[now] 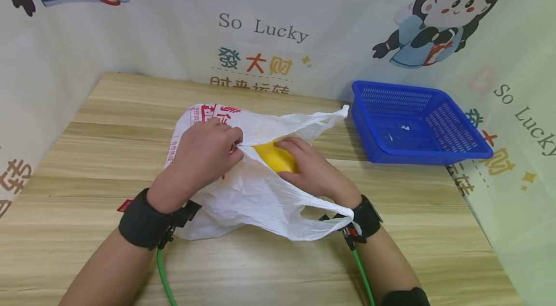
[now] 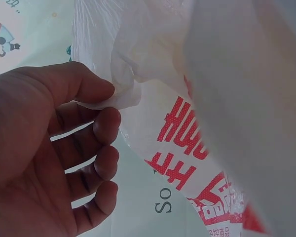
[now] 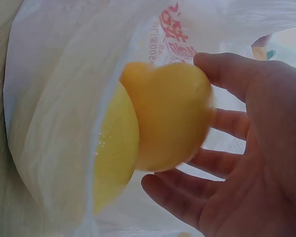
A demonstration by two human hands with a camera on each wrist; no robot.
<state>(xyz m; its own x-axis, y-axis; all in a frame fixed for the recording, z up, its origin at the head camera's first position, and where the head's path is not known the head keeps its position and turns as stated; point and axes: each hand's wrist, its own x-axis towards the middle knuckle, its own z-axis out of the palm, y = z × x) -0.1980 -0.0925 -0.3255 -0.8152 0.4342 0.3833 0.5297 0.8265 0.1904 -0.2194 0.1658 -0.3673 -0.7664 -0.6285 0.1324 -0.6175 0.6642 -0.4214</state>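
A white plastic bag (image 1: 260,200) with red print lies on the table, its mouth toward the right. My left hand (image 1: 208,151) pinches the edge of the opening between thumb and forefinger; the left wrist view shows the thin film between those fingertips. Inside the mouth, my right hand (image 1: 314,171) has its thumb and fingers curled round a smooth, rounded yellow-orange fruit (image 3: 175,118). Beside it in the bag sits a yellow-green fruit (image 3: 116,148), partly hidden by the bag's edge. One bag handle (image 1: 343,214) loops over by the right wrist.
A blue plastic basket (image 1: 373,151) with slotted sides stands at the back right of the wooden table (image 1: 78,229), small white scraps on its floor. Printed cloth (image 1: 165,31) hangs behind and along the sides. A green cable (image 1: 162,272) runs from each wrist strap.
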